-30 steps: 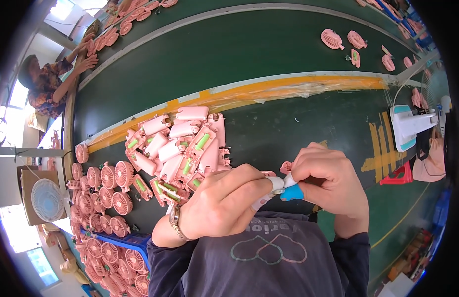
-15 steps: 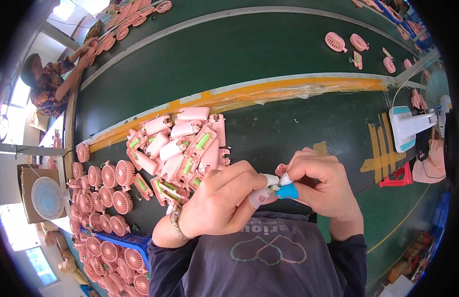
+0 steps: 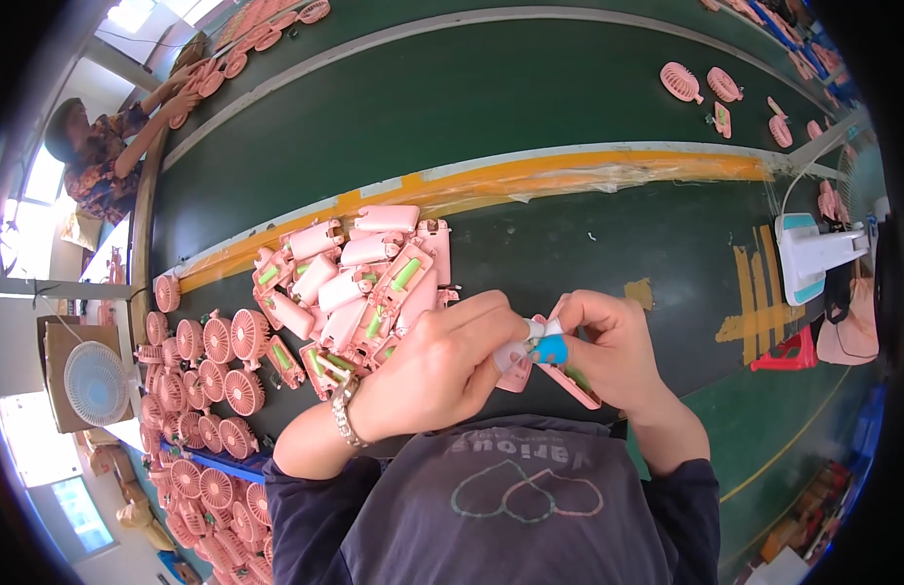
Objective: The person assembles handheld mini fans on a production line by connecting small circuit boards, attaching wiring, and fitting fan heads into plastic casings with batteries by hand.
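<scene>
Both my hands meet close to my chest above the near table. My right hand (image 3: pixel 611 353), with blue tape on the thumb, grips a pink fan handle shell (image 3: pixel 581 392); a green cylinder shows inside it. My left hand (image 3: pixel 450 353), white tape on its fingertips, pinches at the shell's upper end; what lies between those fingertips is too small and covered to name. A second pink piece (image 3: pixel 515 376) shows under the left fingertips. Left of my hands is a heap of pink handle shells (image 3: pixel 371 248), several with green cylinders.
Round pink fan heads (image 3: pixel 243 392) cover the left side, more below beside a blue crate (image 3: pixel 218 464). Beyond the taped ledge (image 3: pixel 413 185) runs a green belt (image 3: pixel 452 93) carrying pink parts. A white desk fan (image 3: pixel 813 255) stands right; a co-worker (image 3: pixel 106 161) handles parts far left.
My hands have turned the work, so the pink shell and its green cylinder now show below my fingers. The pink parts on the far belt sit farther right. The view has shifted slightly.
</scene>
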Demonstrator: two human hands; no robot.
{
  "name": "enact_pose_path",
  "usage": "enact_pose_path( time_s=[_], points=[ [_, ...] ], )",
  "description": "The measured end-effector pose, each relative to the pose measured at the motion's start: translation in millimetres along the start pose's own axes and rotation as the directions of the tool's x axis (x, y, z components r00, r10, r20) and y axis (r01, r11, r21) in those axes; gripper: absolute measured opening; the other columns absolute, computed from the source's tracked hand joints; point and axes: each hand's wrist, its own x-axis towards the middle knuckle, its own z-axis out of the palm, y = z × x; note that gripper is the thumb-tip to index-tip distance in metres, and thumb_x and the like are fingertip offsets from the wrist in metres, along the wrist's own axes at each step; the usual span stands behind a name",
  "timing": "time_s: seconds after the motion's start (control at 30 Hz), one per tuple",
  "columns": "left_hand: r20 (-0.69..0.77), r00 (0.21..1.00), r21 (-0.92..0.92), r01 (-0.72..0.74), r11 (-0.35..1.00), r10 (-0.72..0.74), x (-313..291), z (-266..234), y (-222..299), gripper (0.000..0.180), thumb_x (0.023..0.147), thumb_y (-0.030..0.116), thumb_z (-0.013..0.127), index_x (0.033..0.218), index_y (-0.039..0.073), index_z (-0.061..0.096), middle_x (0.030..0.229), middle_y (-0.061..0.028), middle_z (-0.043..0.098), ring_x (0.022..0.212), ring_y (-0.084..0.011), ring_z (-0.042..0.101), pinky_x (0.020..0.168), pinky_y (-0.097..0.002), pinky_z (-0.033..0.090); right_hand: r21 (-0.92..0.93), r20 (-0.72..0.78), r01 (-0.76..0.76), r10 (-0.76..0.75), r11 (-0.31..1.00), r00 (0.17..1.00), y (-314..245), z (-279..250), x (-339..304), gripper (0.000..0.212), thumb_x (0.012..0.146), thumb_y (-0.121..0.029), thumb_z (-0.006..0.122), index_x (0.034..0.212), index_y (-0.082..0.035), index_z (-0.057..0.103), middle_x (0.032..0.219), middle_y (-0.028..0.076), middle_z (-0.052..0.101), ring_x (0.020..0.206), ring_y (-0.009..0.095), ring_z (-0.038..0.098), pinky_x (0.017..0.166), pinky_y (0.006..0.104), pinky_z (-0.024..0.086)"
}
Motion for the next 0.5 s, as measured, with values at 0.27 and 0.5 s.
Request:
enact_pose_path(
  time_s=[0.27, 0.5],
  points=[
    [0.051, 0.991, 0.042, 0.119, 0.992, -0.121, 66.1, -14.5, -85.1, 0.012, 0.082, 0.004, 0.061, 0.093, 0.001, 0.064, 0.082, -0.0160, 0.061, 0.077, -0.0353, 0.062, 0.068, -0.0408, 0.049, -0.446, -0.271, 0.261, -0.407, 0.856, 0.872, 29.5, -17.5, 58.0, 0.018, 0.080, -0.004, 0.071, 0.094, 0.003, 0.061, 0.099, 0.006, 0.061, 0.080, 0.010, 0.054, 0.067, 0.0235, 0.043],
    [-0.268, 0.963, 0.579, 0.169, 0.797, -0.010, 119.0, -57.7, -144.2, 0.015, 0.082, 0.009, 0.064, 0.095, 0.000, 0.063, 0.092, -0.0154, 0.063, 0.082, -0.0325, 0.062, 0.075, -0.0405, 0.051, 0.207, -0.188, 0.270, -0.233, 0.940, 0.954, 6.6, -13.0, 14.1, 0.019, 0.091, 0.000, 0.059, 0.108, 0.006, 0.063, 0.106, 0.014, 0.061, 0.087, 0.016, 0.060, 0.077, 0.0272, 0.049]
  ],
)
